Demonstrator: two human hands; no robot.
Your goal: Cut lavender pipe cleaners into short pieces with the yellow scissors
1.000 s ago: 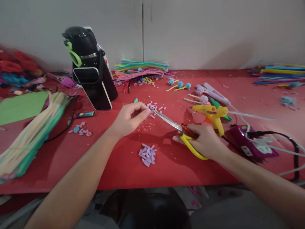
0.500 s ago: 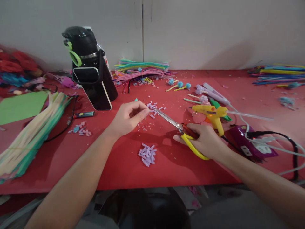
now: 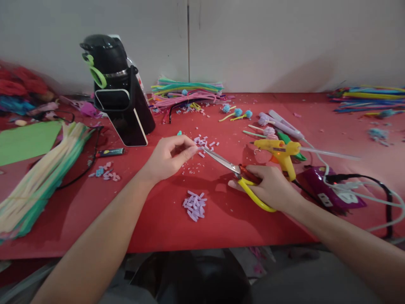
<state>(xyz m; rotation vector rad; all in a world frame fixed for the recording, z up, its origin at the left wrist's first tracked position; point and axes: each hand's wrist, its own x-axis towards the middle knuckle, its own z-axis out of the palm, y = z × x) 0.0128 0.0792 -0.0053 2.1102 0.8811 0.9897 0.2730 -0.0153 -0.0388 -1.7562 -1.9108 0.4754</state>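
Between the thumb and forefinger of my left hand [image 3: 172, 157] is a small lilac piece, mostly hidden by the fingertips. My right hand [image 3: 267, 183] is wrapped round the handles of a pair of scissors [image 3: 223, 160], one loop yellow and the other red. The blades point left and their tips meet my left fingertips at the piece. Just beyond the tips lie scattered lilac bits [image 3: 205, 141]. A heap of short lilac pieces [image 3: 194, 205] rests nearer the table's front edge.
A yellow glue gun [image 3: 281, 152] lies right, by a purple power strip [image 3: 332, 190] with cables. A black bottle [image 3: 107, 55] stands back left behind a phone-like black slab [image 3: 126, 124]. Pipe cleaners [image 3: 47, 177] lie left, another bundle [image 3: 186, 88] at the back.
The whole view shifts slightly. Both hands keep nearly the same pose, with the scissor tips still at my left fingertips.
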